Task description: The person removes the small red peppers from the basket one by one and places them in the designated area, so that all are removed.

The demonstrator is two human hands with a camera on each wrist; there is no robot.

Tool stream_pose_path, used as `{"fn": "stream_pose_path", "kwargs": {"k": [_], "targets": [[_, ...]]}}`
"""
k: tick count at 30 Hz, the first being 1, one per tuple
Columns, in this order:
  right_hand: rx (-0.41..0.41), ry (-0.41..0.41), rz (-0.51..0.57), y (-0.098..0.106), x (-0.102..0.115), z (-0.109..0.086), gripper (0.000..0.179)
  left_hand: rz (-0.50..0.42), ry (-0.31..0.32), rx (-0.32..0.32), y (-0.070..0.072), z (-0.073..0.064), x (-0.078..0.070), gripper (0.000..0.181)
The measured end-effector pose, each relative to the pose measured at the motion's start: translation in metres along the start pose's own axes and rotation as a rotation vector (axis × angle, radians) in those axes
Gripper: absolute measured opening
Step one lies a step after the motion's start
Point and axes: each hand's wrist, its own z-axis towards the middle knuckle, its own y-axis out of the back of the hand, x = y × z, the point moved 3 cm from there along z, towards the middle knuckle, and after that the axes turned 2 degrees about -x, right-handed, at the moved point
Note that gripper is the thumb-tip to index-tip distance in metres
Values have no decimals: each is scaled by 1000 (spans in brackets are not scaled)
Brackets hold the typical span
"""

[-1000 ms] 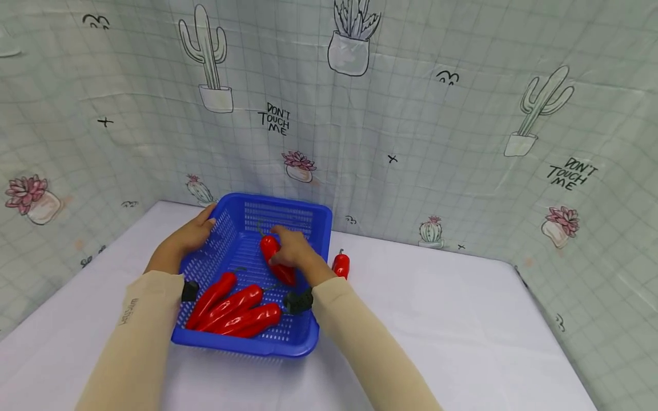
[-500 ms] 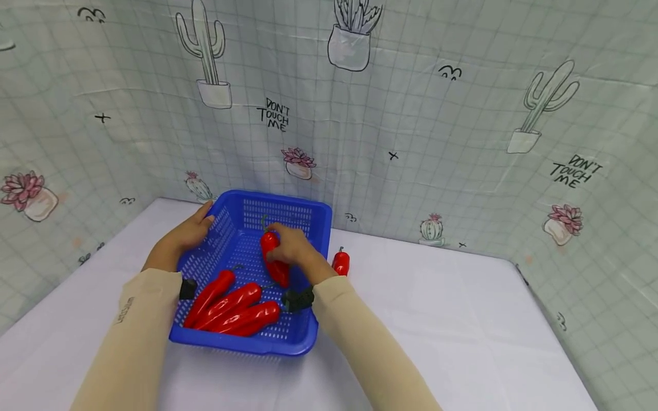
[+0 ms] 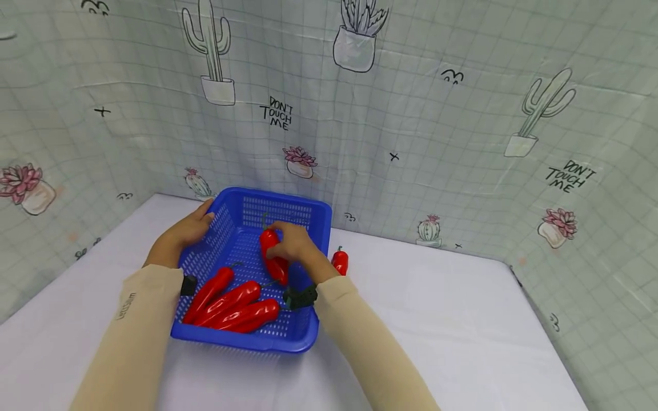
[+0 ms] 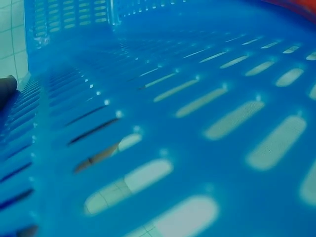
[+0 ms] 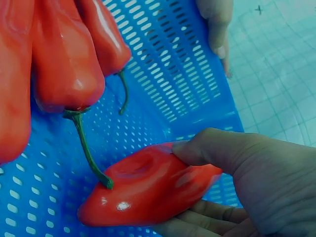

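Note:
My right hand (image 3: pixel 292 242) pinches a long red chili pepper (image 5: pixel 153 185) inside the blue plastic basket (image 3: pixel 267 346). In the right wrist view the thumb lies on top of that pepper and the fingers are beneath it. At the basket's left side, my left hand (image 3: pixel 187 231) holds the rim; in the left wrist view the slotted wall (image 4: pixel 163 128) fills most of the picture, and only a bit of a finger (image 4: pixel 6 89) shows. Several other red chili peppers (image 3: pixel 226 302) with green stems lie side by side at the basket's near end.
One more red chili pepper (image 3: pixel 340 261) lies on the white tabletop (image 3: pixel 437 319) just right of the basket, partly hidden by the right arm. A grid-patterned cloth (image 3: pixel 390 125) with cactus drawings hangs behind and at the sides.
The held chili pepper has turned a little more upright, and its lower end has shifted left. My right hand keeps its hold. The left hand stays at the basket's rim.

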Motion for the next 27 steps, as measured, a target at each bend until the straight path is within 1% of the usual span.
{"fn": "stream_pose_path", "kwargs": {"k": [4,6,11,14,16,17,19,23,26,27], "targets": [[-34,34,2,0,0,1,57,-10,-17,-6,0,-2,-1,56],[-40,36,16,-2,0,0,58,-11,-20,-8,0,-3,1,56],[-82,27,31,-2,1,-2,59,-4,-28,-14,-1,-5,3,56],[-127,19,56,3,5,-4,60,-13,-38,-21,-1,-3,-1,56],[-143,13,86,7,8,-5,61,-29,-41,-22,0,-3,-3,56],[-146,11,100,9,10,-5,61,-37,-36,-20,0,-3,-4,56],[-145,4,129,11,11,-8,62,-23,-34,-18,0,-3,-6,56],[-145,15,198,18,15,-11,63,-25,2,-11,-1,-4,-8,57],[-158,26,218,27,16,-14,64,-17,39,-5,-1,-5,-9,58],[-165,29,210,31,16,-14,64,-13,50,-3,-1,-5,-9,59]]}}
